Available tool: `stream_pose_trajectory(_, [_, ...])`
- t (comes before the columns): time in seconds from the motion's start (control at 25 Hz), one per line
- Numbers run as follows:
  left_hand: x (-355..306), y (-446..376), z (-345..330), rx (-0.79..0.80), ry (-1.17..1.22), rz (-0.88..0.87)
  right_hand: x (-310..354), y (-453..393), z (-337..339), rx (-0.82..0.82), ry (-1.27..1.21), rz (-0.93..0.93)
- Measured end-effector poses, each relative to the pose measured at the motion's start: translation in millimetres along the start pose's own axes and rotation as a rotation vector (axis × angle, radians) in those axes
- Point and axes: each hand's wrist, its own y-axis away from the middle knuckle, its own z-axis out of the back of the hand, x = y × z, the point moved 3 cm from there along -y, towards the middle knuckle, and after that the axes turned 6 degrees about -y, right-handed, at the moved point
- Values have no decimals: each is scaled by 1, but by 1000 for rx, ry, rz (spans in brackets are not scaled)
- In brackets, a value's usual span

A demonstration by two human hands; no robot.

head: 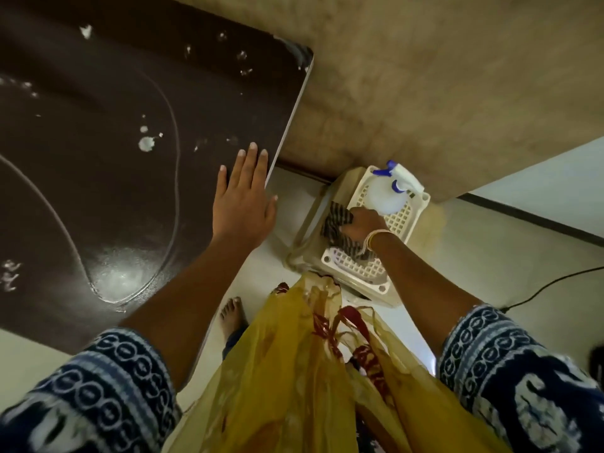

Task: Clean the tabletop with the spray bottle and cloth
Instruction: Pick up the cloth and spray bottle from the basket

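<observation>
Gripping the dark striped cloth (340, 228), the right hand (361, 225) curls its fingers into the fabric where it lies on a white lattice stool (402, 220) set on the floor beside the table. That grip looks like a pickup, judging by how the fabric bunches under the knuckles. Just beyond the hand, the white spray bottle (387, 194) with its blue trigger stands on the same stool, within easy reach. The left hand (243, 199) rests flat and released on the edge of the dark brown tabletop (98, 142), probably for balance while leaning. White splatters and a wet outline mark the tabletop, not yet wiped.
</observation>
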Motion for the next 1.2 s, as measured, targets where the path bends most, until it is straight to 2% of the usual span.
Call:
stream_pose_trajectory(0.12, [2,-7,16,86,124,2,44,27,41,-23,-338,140])
stream_pose_trajectory(0.2, [5,-15,35,125,348,51,80,45,69,-73,-581,265])
stream_pose_trajectory(0.28, [7,-23,57,162,760,203,116,62,90,-86,-726,362])
stream_pose_trajectory(0.36, [6,-26,79,186,1280,440,150,78,98,-86,-873,415])
stream_pose_trajectory(0.4, [5,-26,87,255,1496,558,166,85,98,-78,-964,435])
stream_pose_trajectory(0.48, [9,-23,96,392,1735,674,190,89,91,-71,-1127,415])
stream_pose_trajectory(0.56, [20,-19,102,444,1832,712,206,88,79,-13,-1287,366])
stream_pose_trajectory(0.64, [35,-16,105,471,1879,736,220,91,71,117,-1446,319])
stream_pose_trajectory(0.72, [47,-16,105,451,1911,711,230,92,68,189,-1499,295])
stream_pose_trajectory(0.8, [56,-19,101,418,1880,684,235,89,68,150,-1436,297])
stream_pose_trajectory(0.96, [63,-24,86,225,1789,840,237,85,71,35,-1281,268])
stream_pose_trajectory(1.08, [55,-29,78,174,1895,844,211,74,70,-60,-1289,158])
stream_pose_trajectory(1.2, [43,-38,62,200,1897,832,158,51,50,-108,-1384,-22])
